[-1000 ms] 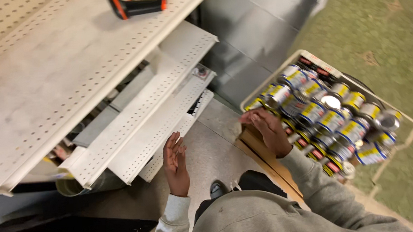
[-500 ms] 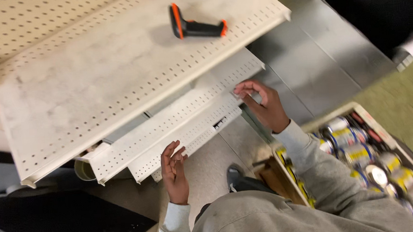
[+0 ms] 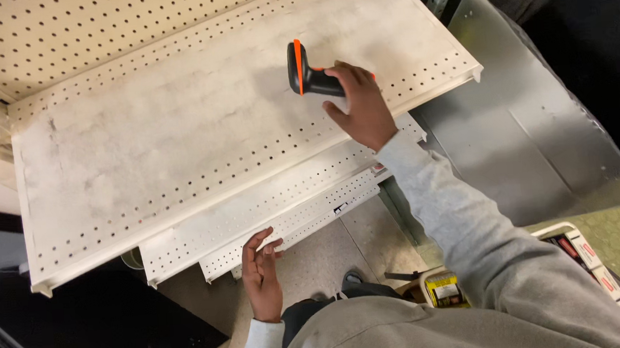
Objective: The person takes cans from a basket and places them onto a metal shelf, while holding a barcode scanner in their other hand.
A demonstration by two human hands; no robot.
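Your right hand [image 3: 357, 105] closes around the handle of the black-and-orange scanner [image 3: 308, 74] lying near the top shelf's [image 3: 177, 147] front right corner. It looks light, rigid, plastic: grip the handle. Your left hand [image 3: 261, 272] hangs open, empty, by the lower shelf's [image 3: 255, 214] front edge.

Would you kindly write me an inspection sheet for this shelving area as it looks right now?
Surface: the wide cream perforated metal shelf looks dusty and smudged; narrower perforated shelves stick out below it.
Job's things: a black and orange handheld scanner lies on the top shelf.
Clutter: a box of small packaged goods and a yellow-labelled can sit on the floor.
Hands: the right hand is on the scanner's handle; the left hand is open at the lowest shelf edge.
Cables: nothing seen.
Surroundings: cream pegboard back panel, grey sheet-metal panel.
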